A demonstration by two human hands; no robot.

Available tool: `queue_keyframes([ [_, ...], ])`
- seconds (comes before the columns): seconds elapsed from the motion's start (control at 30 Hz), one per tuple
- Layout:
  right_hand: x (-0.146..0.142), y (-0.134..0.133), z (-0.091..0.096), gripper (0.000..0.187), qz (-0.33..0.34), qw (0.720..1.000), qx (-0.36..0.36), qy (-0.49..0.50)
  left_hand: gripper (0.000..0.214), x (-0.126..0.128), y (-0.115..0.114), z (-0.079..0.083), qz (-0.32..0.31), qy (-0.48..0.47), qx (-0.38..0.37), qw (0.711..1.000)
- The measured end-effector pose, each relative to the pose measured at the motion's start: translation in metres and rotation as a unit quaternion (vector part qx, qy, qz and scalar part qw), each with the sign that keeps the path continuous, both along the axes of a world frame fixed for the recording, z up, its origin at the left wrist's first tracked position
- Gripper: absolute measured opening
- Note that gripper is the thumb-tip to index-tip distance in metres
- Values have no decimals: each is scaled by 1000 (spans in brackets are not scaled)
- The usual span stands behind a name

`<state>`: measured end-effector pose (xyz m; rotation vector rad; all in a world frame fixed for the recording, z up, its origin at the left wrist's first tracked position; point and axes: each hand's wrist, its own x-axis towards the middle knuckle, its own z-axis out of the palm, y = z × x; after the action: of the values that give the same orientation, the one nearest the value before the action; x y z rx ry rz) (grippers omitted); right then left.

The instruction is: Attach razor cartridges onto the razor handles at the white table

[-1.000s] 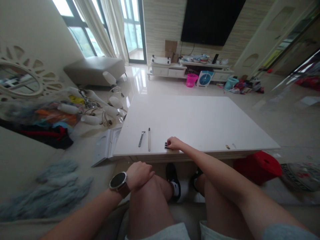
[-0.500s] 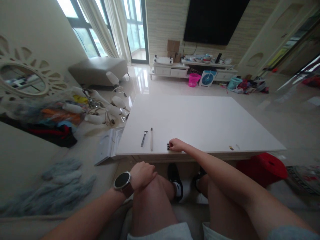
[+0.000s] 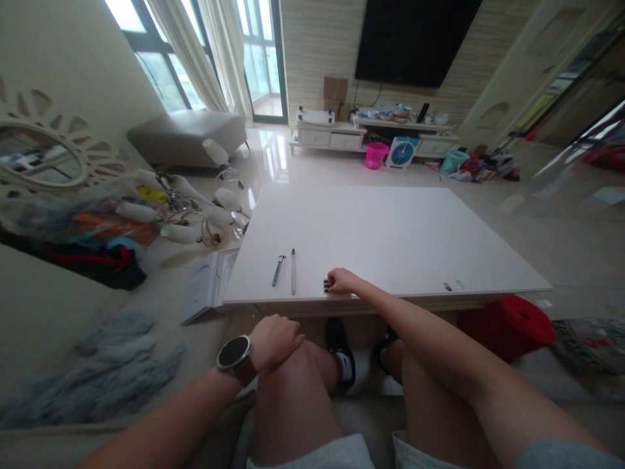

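Observation:
My right hand (image 3: 341, 281) is at the table's near edge, its fingers pinched together at a small white case with dark bars (image 3: 325, 285). The fingers hide part of the case, and its exact kind is too small to make out. My left hand (image 3: 276, 340) lies over my left knee with the fingers stretched out and holds nothing. A watch (image 3: 234, 352) is on that wrist. Left of the case, a pale toothbrush (image 3: 293, 273) and a silver razor (image 3: 278, 271) lie side by side on the white table (image 3: 371, 228).
Two small items, one being a gold-and-dark piece (image 3: 447, 286), lie at the table's right front. A red stool (image 3: 508, 326) is by its right end. A lamp with white shades (image 3: 217, 215) and clutter stand to the left. A pink basket (image 3: 375, 156) is beyond.
The whole view has shifted slightly. My right hand stays at the case, whose white edge now shows a little more. My left hand is still on the knee.

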<state>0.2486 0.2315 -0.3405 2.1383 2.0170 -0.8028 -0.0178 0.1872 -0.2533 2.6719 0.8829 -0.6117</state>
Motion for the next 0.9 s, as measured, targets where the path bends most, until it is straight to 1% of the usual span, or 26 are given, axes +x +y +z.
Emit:
queue_keyframes([
  [0.1, 4, 1, 0, 30, -29, 999, 4, -17, 47, 0, 0, 0, -8, 0, 3, 1000],
  [0.17, 5, 1, 1, 33, -37, 999, 7, -21, 47, 1, 0, 0, -11, -1, 6, 1000],
  [0.37, 0, -7, 6, 22, -27, 998, 39, -28, 48, 0, 0, 0, -3, 1, 9, 1000],
  [0.53, -3, -9, 4, 20, -13, 997, 65, -27, 47, 1, -1, 2, -2, -3, 9, 1000],
  [0.77, -7, -7, 1, 20, 10, 997, 73, -14, 45, 1, -1, 2, -3, -13, 13, 1000],
  [0.9, -9, -7, 0, 15, 23, 997, 78, -8, 47, 1, -1, 3, -1, -7, 8, 1000],
])
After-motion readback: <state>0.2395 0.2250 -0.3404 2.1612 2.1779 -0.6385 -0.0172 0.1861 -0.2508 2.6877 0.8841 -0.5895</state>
